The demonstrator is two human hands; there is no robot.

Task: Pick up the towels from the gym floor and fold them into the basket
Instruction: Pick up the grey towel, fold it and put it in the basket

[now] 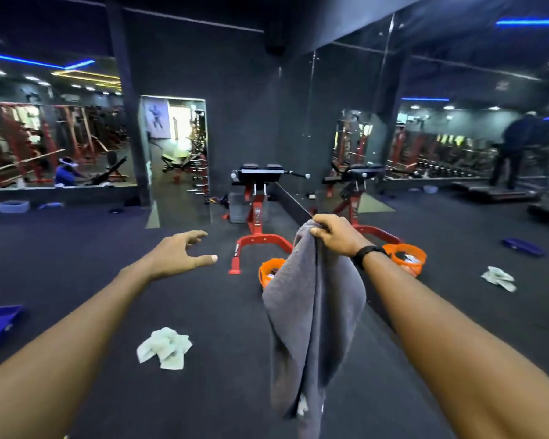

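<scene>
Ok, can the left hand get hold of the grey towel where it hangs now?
Probably yes: the left hand is open and holds nothing, level with the top of the grey towel that the right hand grips, with only open air between them.

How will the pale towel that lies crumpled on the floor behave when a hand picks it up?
The pale towel is probably floppy: it lies in soft bunched folds. It will likely droop like the grey towel hanging from the right hand. It looks light and unlikely to roll.

One towel (165, 347) lies on the floor (76, 264) left of the hanging towel (311, 312); the basket (268, 272) sits behind it.
</scene>
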